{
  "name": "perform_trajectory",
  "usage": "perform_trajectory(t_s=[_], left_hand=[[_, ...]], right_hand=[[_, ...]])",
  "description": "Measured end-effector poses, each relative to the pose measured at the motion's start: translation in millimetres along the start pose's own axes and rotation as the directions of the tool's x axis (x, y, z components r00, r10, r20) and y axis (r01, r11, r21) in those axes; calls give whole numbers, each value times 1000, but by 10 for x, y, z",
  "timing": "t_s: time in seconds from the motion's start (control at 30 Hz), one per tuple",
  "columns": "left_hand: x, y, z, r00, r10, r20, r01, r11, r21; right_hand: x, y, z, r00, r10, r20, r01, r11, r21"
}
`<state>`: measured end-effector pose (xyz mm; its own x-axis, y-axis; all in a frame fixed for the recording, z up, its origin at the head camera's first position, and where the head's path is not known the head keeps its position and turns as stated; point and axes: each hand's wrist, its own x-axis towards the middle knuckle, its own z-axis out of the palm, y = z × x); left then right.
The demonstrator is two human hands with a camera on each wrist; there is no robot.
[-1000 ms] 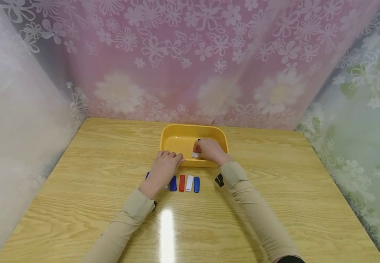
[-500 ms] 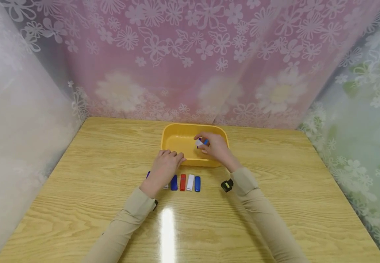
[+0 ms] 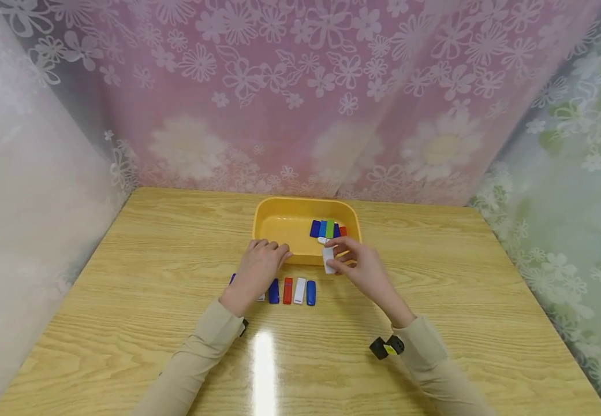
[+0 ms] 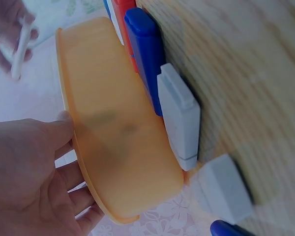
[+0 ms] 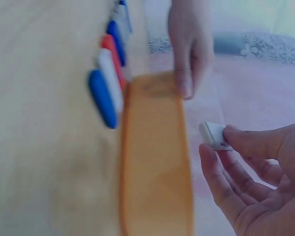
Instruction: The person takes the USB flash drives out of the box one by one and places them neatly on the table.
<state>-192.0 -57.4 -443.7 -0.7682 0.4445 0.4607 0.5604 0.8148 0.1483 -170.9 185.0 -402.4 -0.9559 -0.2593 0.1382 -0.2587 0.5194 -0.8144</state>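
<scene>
1. Right hand [image 3: 359, 267]: grip narrow, with a white block [image 3: 328, 260] pinched between thumb and fingers.
2. Held block: positioned above the near rim of the yellow bin [image 3: 284, 226], toward its right end. A small dark mark beside the thumb is too small to read.
3. Left hand [image 3: 262, 261]: grip holds the bin's near rim at the left.
4. Bin contents: a green block [image 3: 329, 230] lies among blue, red and white blocks at the right end.
5. Surface [image 3: 435, 277]: a red block [image 3: 287, 290] stands in a row with white and blue blocks before the bin; the left hand and wrist partly hide the row's left end.
</scene>
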Motion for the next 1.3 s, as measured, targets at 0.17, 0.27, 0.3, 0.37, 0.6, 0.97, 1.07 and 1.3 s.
perform_trajectory(t_s=[0.17, 0.27, 0.3, 0.37, 0.6, 0.97, 1.07, 1.3], left_hand=[[-1, 3, -1, 1000, -4, -3, 4, 1000, -7], [3, 1, 0, 1000, -5, -1, 5, 1000, -4], [4, 1, 2, 1000, -4, -2, 4, 1000, -2], [3, -3, 3, 1000, -1, -6, 1, 1000, 0], [-7, -3, 0, 1000, 0, -3, 0, 1000, -1], [5, -3, 1, 1000, -1, -3, 1, 1000, -2], [7, 1, -4, 1000, 4, -1, -4, 1000, -1], [1, 7, -21, 1000, 9, -11, -9, 1000, -2]], right_hand=[[-150, 130, 98, 994, 80, 70, -79, 997, -17], [-190, 198, 167, 985, 138, 102, -133, 990, -50], [-198, 215, 190, 982, 157, 108, -151, 986, -67], [-210, 238, 232, 975, 187, 119, -177, 980, -94], [-196, 271, 323, 960, 254, 121, -238, 962, -133], [-120, 297, 334, 942, 297, 157, -271, 948, -170], [-136, 268, 311, 945, 304, 119, -283, 945, -160], [-167, 186, 170, 989, 148, -10, -147, 973, -178]])
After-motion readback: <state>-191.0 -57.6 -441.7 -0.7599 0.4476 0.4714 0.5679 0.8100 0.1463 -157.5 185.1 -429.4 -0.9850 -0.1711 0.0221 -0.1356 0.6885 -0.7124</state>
